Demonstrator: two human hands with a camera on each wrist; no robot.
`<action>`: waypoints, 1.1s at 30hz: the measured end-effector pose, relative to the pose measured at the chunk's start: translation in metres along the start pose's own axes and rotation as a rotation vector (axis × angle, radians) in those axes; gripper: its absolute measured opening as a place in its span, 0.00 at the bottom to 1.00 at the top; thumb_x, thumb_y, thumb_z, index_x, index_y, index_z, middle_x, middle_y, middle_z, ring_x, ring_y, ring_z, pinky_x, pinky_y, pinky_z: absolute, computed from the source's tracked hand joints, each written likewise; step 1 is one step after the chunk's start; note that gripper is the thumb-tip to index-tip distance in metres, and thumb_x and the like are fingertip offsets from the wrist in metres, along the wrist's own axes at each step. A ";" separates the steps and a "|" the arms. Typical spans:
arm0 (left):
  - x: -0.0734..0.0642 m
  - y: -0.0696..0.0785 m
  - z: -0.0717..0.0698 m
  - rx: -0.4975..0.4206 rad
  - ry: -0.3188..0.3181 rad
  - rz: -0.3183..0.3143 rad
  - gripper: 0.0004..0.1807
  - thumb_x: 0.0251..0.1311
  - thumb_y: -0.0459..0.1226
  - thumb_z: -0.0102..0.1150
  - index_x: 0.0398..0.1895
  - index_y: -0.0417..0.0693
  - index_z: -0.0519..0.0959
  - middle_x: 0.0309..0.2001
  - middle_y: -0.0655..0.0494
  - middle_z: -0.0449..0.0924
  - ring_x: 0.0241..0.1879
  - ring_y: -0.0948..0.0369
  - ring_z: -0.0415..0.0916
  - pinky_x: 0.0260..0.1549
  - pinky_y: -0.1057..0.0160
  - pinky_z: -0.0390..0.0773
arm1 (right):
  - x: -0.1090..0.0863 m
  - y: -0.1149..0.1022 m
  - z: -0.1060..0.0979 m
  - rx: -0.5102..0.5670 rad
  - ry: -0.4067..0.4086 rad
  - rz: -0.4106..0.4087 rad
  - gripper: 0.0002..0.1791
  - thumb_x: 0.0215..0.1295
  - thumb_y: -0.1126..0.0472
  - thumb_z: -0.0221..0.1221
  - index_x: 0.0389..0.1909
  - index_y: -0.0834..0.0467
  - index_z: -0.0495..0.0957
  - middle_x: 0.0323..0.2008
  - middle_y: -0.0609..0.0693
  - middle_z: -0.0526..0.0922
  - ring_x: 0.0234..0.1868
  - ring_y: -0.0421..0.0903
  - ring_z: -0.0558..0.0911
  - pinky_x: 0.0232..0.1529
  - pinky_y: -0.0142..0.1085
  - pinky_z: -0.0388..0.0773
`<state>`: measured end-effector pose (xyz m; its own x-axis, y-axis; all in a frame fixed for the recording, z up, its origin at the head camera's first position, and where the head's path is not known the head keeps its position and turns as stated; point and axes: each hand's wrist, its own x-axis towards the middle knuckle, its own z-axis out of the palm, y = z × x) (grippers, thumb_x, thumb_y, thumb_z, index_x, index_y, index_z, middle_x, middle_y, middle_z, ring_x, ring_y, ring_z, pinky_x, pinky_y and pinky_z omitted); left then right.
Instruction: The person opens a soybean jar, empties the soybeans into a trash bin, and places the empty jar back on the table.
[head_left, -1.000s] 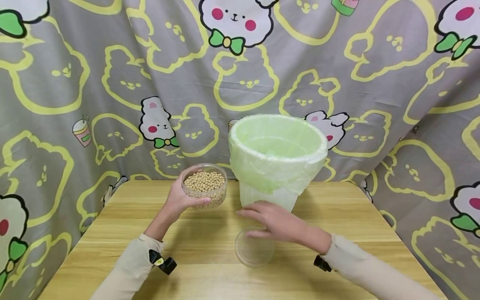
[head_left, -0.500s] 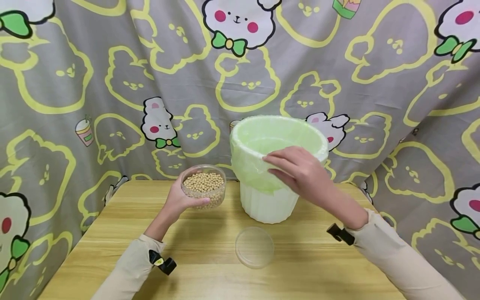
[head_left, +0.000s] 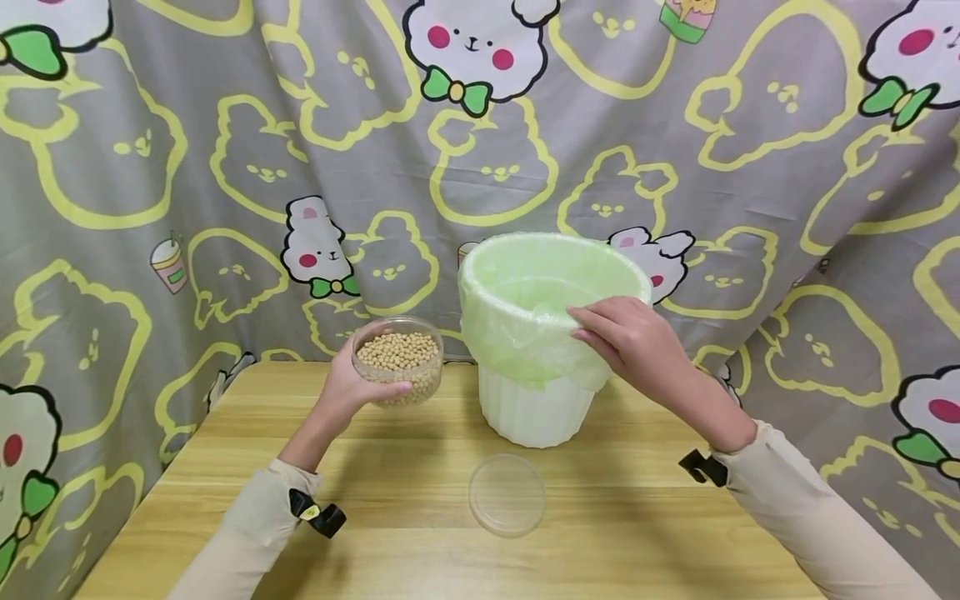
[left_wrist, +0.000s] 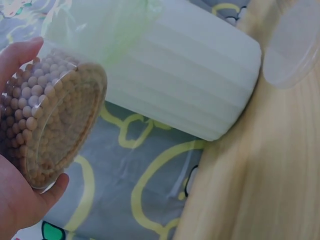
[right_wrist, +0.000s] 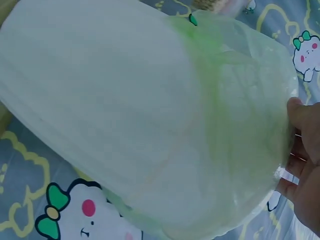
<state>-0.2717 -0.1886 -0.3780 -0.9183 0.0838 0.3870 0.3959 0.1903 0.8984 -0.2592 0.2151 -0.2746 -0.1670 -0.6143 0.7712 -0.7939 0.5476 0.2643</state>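
My left hand (head_left: pixel 347 385) grips a clear round plastic tub (left_wrist: pixel 70 115) of pale round soybeans (head_left: pixel 397 351), held above the table, its top uncovered. To its right stands a white ribbed trash can (head_left: pixel 532 412), lined with a thin green plastic bag (head_left: pixel 510 354) folded down over the rim. At the can's near right rim is my right hand (head_left: pixel 637 346). In the right wrist view, its thumb (right_wrist: pixel 296 107) lies at the bag-covered edge and the other fingers reach in behind the rim. A clear round lid (head_left: pixel 507 496) lies flat on the table in front of the can.
The wooden table (head_left: pixel 420 542) ends at a grey curtain (head_left: pixel 397 175) with cartoon prints, which hangs close behind the trash can and along both sides. Black straps with small mounts (head_left: pixel 318 512) sit on both wrists.
My right hand has moved up and right from above the lid to the rim of the trash can. The left hand with the tub has shifted slightly left and up.
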 end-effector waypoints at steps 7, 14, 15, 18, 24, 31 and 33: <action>0.012 0.018 -0.005 0.011 0.033 -0.017 0.53 0.41 0.30 0.81 0.74 0.49 0.64 0.69 0.50 0.68 0.64 0.58 0.64 0.56 0.74 0.72 | -0.005 0.002 0.006 -0.005 0.012 0.020 0.22 0.79 0.50 0.51 0.50 0.64 0.86 0.37 0.56 0.88 0.38 0.55 0.86 0.43 0.49 0.83; 0.026 0.040 -0.010 0.041 0.071 -0.009 0.53 0.43 0.32 0.82 0.74 0.51 0.64 0.70 0.50 0.67 0.64 0.58 0.65 0.55 0.72 0.75 | -0.006 0.001 0.009 0.012 0.040 0.022 0.22 0.79 0.50 0.51 0.48 0.63 0.86 0.36 0.55 0.87 0.36 0.54 0.85 0.39 0.48 0.83; 0.028 0.044 -0.011 0.056 0.075 -0.011 0.53 0.43 0.33 0.82 0.75 0.52 0.63 0.70 0.51 0.67 0.65 0.58 0.64 0.57 0.69 0.75 | -0.006 0.000 0.009 0.012 0.043 0.024 0.23 0.79 0.50 0.50 0.48 0.63 0.86 0.36 0.55 0.87 0.36 0.54 0.85 0.39 0.48 0.83; 0.038 0.058 -0.013 0.115 0.092 -0.008 0.54 0.42 0.37 0.83 0.75 0.51 0.63 0.70 0.51 0.66 0.66 0.56 0.63 0.62 0.59 0.72 | -0.006 0.000 0.008 0.003 0.036 0.027 0.23 0.79 0.49 0.50 0.48 0.63 0.86 0.36 0.55 0.87 0.36 0.53 0.85 0.38 0.47 0.83; 0.059 0.085 -0.017 0.218 0.097 0.004 0.56 0.40 0.44 0.85 0.74 0.51 0.63 0.70 0.51 0.66 0.64 0.56 0.66 0.61 0.54 0.73 | -0.008 0.001 0.007 0.003 0.035 0.035 0.24 0.79 0.49 0.49 0.48 0.63 0.86 0.36 0.55 0.87 0.36 0.53 0.85 0.37 0.46 0.83; 0.079 0.107 -0.017 0.293 0.080 0.041 0.61 0.38 0.47 0.85 0.76 0.47 0.59 0.72 0.50 0.65 0.66 0.54 0.65 0.66 0.48 0.68 | -0.010 0.000 0.006 0.009 0.036 0.058 0.23 0.78 0.49 0.50 0.48 0.62 0.86 0.36 0.55 0.87 0.35 0.52 0.84 0.37 0.45 0.83; 0.084 0.111 -0.017 0.316 0.072 0.049 0.61 0.37 0.47 0.86 0.76 0.47 0.59 0.72 0.51 0.66 0.66 0.54 0.65 0.67 0.48 0.68 | -0.010 0.000 0.006 0.011 0.034 0.064 0.22 0.78 0.49 0.51 0.48 0.62 0.86 0.36 0.55 0.87 0.35 0.52 0.84 0.37 0.45 0.83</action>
<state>-0.3044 -0.1768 -0.2424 -0.8915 0.0329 0.4518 0.4099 0.4829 0.7738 -0.2607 0.2180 -0.2855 -0.1980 -0.5583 0.8056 -0.7886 0.5789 0.2074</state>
